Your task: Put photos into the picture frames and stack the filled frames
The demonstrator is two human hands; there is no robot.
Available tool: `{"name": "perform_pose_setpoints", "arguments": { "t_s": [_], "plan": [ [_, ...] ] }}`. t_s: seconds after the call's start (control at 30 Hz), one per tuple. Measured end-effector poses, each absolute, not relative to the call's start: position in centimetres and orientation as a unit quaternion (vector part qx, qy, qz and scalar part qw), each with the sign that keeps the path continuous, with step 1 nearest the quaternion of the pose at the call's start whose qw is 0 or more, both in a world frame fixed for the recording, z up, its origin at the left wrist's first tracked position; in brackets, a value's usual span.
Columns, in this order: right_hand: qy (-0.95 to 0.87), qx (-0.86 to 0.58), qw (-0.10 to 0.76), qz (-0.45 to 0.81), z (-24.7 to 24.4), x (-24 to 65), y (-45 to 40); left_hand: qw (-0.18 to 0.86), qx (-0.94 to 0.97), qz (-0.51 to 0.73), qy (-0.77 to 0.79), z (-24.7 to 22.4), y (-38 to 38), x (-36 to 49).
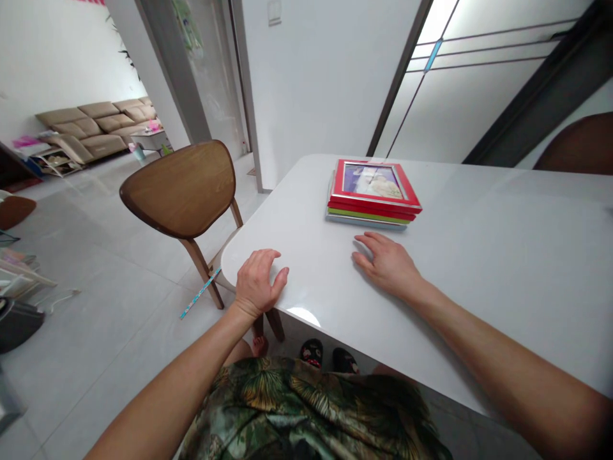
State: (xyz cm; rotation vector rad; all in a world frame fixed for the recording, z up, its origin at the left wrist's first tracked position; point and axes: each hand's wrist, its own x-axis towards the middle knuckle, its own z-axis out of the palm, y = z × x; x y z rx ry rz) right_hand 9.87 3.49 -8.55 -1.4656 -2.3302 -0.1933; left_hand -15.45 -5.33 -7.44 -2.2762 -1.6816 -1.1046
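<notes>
Tiled room, one head view, and we take the white table [502,268] as our landmark. On the table, toward its far edge, we see the stack of picture frames [373,195], with a red frame holding a picture on top and red, green and pale layers below it, lying flat and squared up fairly neatly. The right hand [387,265] rests on the tabletop just short of the stack, not touching it, palm down with the fingers loosely spread and holding nothing. The left hand [256,284] sits at the table's rounded near corner, open, fingers lightly curved over the edge, also empty and well apart from the stack. Left of the table, a wooden chair [179,188] stands with its curved back close to the corner, and a thin blue patterned strip [200,294] lies on the floor by the chair's leg. Beyond the table and chair, we see a tan sofa [96,128] against the far wall. Past the far edge of the table there is a glass-panelled door [454,83]. At the bottom of the view, below the table's near edge, we see the person's patterned shirt [306,409].
</notes>
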Motion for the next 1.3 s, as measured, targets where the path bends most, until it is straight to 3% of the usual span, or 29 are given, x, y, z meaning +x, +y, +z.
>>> {"name": "perform_pose_setpoints", "arguments": {
  "t_s": [0.13,0.3,0.6,0.83,0.9,1.03,1.17,1.3],
  "plan": [
    [-0.821,-0.530,0.203,-0.055,-8.6,9.9,3.3,0.030,-0.747,-0.340,-0.570,-7.3,-5.0,-15.3],
    [-0.781,-0.549,0.286,-0.079,-6.9,10.5,3.7,0.021,-0.746,-0.329,-0.578,-6.6,-5.1,-15.1],
    [-0.802,-0.555,0.174,-0.133,-0.3,9.5,11.1,0.010,-0.735,-0.330,-0.592,-5.8,-5.0,-15.3],
    [-0.836,-0.504,0.157,-0.150,2.2,9.5,5.5,-0.051,-0.716,-0.356,-0.599,-5.2,-5.1,-14.6],
    [-0.815,-0.519,0.211,-0.145,3.2,10.8,2.1,-0.082,-0.716,-0.366,-0.588,-4.7,-5.1,-12.5],
    [-0.697,-0.580,0.419,-0.059,4.1,13.0,-5.0,-0.174,-0.748,-0.369,-0.524,-3.2,-6.3,-6.0],
    [-0.421,-0.602,0.648,0.202,1.9,12.8,-10.9,-0.337,-0.742,-0.355,-0.458,-2.4,-8.9,-1.2],
    [-0.224,-0.490,0.727,0.426,-1.2,10.8,-14.5,-0.359,-0.775,-0.299,-0.425,-2.6,-11.7,-0.6]
  ]
}}
